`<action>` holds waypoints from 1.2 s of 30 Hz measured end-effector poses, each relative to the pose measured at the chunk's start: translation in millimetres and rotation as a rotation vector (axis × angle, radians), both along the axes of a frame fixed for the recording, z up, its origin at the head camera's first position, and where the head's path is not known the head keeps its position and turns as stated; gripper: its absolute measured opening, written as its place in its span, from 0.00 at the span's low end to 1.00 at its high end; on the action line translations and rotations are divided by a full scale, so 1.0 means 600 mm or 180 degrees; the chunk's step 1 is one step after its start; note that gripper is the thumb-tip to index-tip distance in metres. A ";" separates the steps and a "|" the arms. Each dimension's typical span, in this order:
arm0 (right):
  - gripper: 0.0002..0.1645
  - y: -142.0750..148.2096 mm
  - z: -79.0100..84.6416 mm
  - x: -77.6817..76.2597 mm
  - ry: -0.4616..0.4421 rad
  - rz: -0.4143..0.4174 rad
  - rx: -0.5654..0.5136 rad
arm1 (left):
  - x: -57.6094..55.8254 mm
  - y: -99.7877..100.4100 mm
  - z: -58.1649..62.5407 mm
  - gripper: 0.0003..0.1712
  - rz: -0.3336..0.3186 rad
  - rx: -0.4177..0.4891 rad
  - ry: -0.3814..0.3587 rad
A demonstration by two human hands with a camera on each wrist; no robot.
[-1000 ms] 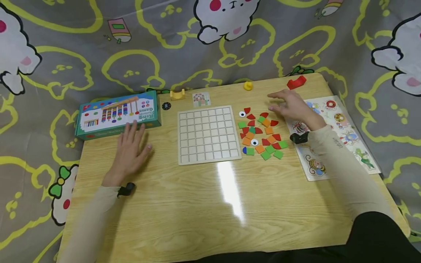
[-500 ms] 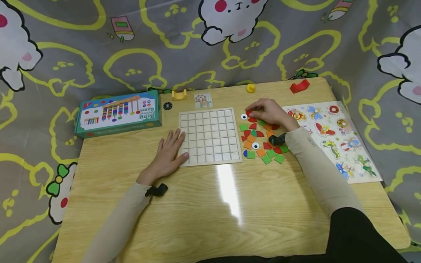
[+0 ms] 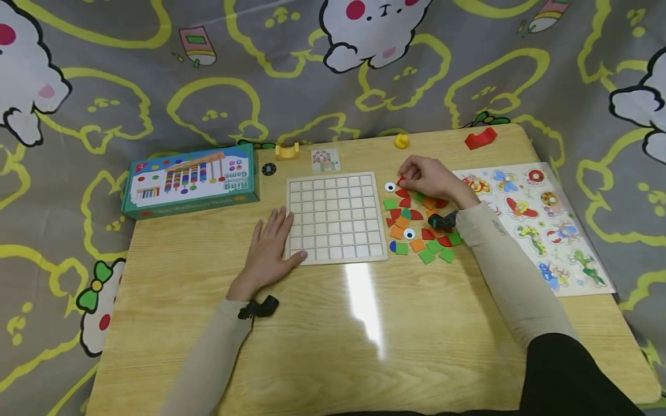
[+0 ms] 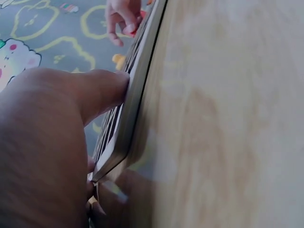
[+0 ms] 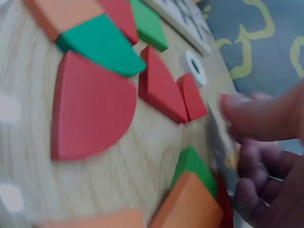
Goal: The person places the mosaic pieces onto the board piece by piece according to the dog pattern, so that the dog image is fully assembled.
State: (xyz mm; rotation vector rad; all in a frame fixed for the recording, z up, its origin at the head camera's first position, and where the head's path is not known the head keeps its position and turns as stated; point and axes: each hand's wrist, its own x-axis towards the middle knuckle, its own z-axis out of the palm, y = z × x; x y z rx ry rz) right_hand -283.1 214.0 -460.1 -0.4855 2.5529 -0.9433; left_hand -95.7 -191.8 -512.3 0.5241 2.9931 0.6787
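A pale wooden grid board (image 3: 337, 218) lies on the table. My left hand (image 3: 267, 249) rests at its left side with fingers spread; in the left wrist view the thumb (image 4: 107, 92) touches the board's edge. To the right of the board lie scattered flat pieces: red quarter-circles (image 3: 416, 215), green squares (image 3: 433, 247), orange squares (image 3: 418, 245) and round white eye pieces (image 3: 409, 234). At the far end of this pile, my right hand (image 3: 428, 178) pinches a red piece (image 3: 401, 181) between thumb and fingers. Its full shape is hidden by the fingers.
A green game box (image 3: 192, 182) stands at the back left. Along the back lie a black disc (image 3: 269, 169), a yellow stand (image 3: 288, 151), a picture card (image 3: 325, 160), a yellow duck (image 3: 402, 141) and a red block (image 3: 481, 138). An insect puzzle sheet (image 3: 538, 222) lies right.
My left hand has come from beside the game box to the board's left edge. My right hand has moved left from above the puzzle sheet and taken hold of a red piece.
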 end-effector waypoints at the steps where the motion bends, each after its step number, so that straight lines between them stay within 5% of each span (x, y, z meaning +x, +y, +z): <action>1: 0.17 0.002 0.000 0.001 -0.0007 -0.0038 -0.0052 | 0.001 0.001 -0.001 0.53 0.0010 0.0011 0.0008; 8: 0.16 -0.010 0.009 0.007 -0.0217 -0.0662 -0.0825 | 0.001 -0.002 -0.003 0.53 0.0039 0.0060 0.0030; 16: 0.18 -0.060 0.015 0.015 -0.0711 -0.1311 -0.2260 | 0.000 -0.006 -0.005 0.53 0.0058 0.0055 0.0057; 23: 0.21 -0.083 0.015 0.022 -0.0622 -0.1648 -0.1935 | -0.004 -0.004 -0.008 0.52 0.0060 0.0061 0.0069; 36: 0.26 -0.140 0.006 0.029 -0.0770 -0.1885 -0.2245 | -0.006 -0.008 -0.011 0.51 0.0049 0.0066 0.0101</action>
